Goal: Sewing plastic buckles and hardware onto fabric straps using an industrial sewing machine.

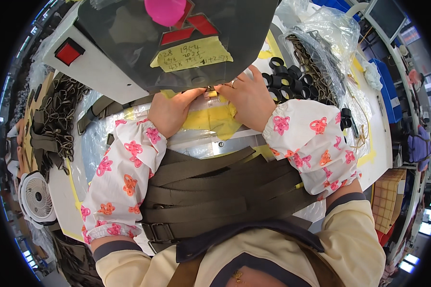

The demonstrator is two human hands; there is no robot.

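Note:
My left hand (170, 112) reaches under the dark machine head (119, 38), thumb and index finger closed at a small piece I cannot make out. Opposite it, my right hand (246, 100) has its fingers bent together at the same spot, its fingertips partly hidden by the machine. Yellow tape (208, 122) covers the bed between and below both hands. An olive strap with a dark slider (100, 111) lies left of my left hand. Just right of my right hand are several black rings (285, 81). Olive straps (210, 184) with metal buckles lie between my forearms.
Straps with metal hooks (55, 119) pile at the left, above a white fan (36, 196). At the right are a bagged heap of bronze hardware (311, 52), a blue bin (388, 91) and a plaid board (385, 201). The white table edge (383, 158) curves along the right.

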